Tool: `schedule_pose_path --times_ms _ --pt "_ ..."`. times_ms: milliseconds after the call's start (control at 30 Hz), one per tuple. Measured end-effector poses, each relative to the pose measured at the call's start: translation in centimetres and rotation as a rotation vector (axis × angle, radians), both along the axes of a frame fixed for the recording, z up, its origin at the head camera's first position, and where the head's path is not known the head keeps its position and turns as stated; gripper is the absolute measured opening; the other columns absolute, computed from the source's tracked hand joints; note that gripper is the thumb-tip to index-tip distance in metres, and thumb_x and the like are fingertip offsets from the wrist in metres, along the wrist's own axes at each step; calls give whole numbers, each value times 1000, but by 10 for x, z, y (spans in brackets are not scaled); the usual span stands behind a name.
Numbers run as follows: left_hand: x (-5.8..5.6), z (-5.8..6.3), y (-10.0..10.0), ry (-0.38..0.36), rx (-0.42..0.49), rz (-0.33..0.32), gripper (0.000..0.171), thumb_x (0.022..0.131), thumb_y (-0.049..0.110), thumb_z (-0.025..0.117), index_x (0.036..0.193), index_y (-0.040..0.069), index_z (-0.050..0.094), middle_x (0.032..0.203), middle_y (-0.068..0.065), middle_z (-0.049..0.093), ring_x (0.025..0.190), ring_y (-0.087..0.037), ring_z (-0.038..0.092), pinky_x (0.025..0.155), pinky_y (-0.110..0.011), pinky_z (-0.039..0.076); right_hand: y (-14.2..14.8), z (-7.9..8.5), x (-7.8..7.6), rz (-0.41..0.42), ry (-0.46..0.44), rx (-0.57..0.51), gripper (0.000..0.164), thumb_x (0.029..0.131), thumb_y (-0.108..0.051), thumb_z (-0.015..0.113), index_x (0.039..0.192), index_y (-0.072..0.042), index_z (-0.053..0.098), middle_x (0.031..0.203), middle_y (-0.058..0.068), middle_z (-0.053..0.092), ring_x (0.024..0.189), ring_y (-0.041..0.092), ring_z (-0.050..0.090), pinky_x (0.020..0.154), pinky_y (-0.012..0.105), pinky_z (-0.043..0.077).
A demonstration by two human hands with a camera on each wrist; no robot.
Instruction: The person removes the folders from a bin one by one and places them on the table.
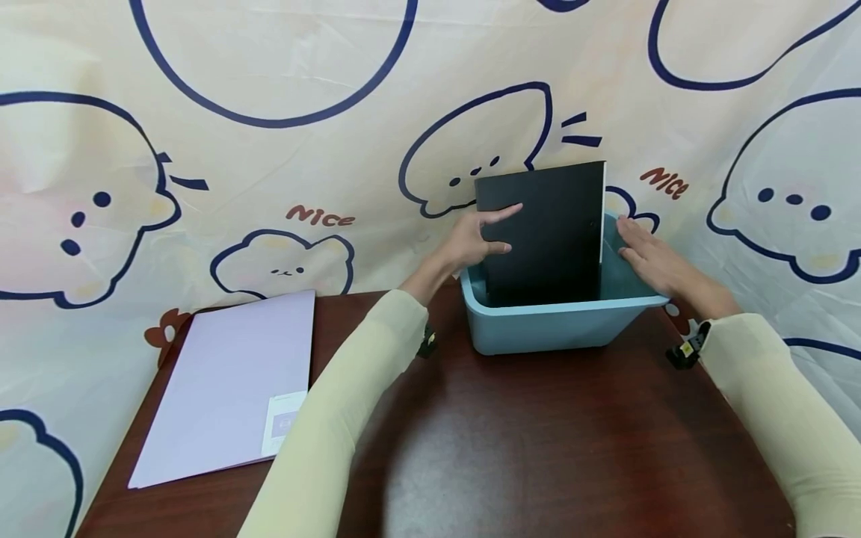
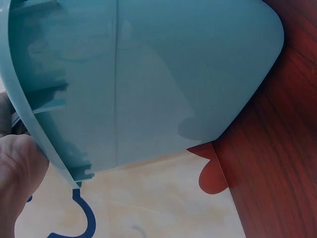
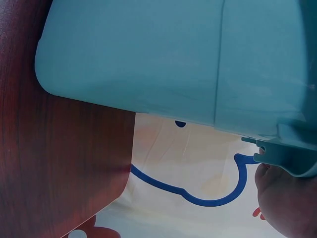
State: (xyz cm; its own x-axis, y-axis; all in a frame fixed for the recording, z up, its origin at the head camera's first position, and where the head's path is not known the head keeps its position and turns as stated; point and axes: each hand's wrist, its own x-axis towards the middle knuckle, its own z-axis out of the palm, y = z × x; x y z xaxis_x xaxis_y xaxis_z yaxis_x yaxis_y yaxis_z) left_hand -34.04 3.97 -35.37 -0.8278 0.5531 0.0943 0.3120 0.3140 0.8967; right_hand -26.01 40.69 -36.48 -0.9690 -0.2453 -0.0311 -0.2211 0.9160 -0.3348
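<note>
A black folder-like sheet (image 1: 548,235), white along its right edge, stands upright in a light blue plastic bin (image 1: 545,329). My left hand (image 1: 467,239) is at the folder's left edge, with index finger and thumb stretched apart over its front face. Its other fingers are hidden. My right hand (image 1: 649,258) lies with extended fingers at the bin's right end, apart from the folder. In the left wrist view, the bin's outer wall (image 2: 148,89) fills most of the picture. The right wrist view shows another outer wall (image 3: 138,59), with part of the hand under the rim.
A flat lilac folder or stack of sheets (image 1: 229,381) with a white label (image 1: 282,424) lies on the left of the dark wooden table (image 1: 538,441). Behind the table hangs a cream cloth (image 1: 336,172) printed with cartoon outlines. The bin stands near the table's back edge.
</note>
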Motion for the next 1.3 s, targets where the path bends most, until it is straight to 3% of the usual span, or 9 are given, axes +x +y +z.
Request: schedule_pose_path --times_ms 133,400,667,1300 --pt "0 2 -6 56 -11 15 72 94 8 81 151 45 57 168 6 42 160 -19 28 128 -47 30 0 -1 0 1 5 -6 66 116 -27 30 168 -2 -3 176 22 -6 162 46 -5 128 67 3" --pt "2 6 -17 60 5 61 73 93 12 83 150 49 56 168 7 42 160 -20 29 126 -48 33 -1 -2 0 6 17 -25 66 116 -26 31 168 -1 -2 176 22 -5 162 46 -5 128 66 3" --pt "4 10 -24 101 83 64 73 93 9 83 152 44 56 166 6 44 159 -21 30 127 -50 30 0 -2 0 -2 10 -21 66 116 -27 29 168 -2 -4 176 22 -7 162 46 -6 128 67 2" --pt "8 20 -43 143 162 102 74 95 13 81 155 44 51 164 10 46 158 -14 32 129 -47 27 0 -1 1 11 17 -24 66 116 -26 31 168 -1 -2 175 23 -5 161 47 -5 128 67 3"
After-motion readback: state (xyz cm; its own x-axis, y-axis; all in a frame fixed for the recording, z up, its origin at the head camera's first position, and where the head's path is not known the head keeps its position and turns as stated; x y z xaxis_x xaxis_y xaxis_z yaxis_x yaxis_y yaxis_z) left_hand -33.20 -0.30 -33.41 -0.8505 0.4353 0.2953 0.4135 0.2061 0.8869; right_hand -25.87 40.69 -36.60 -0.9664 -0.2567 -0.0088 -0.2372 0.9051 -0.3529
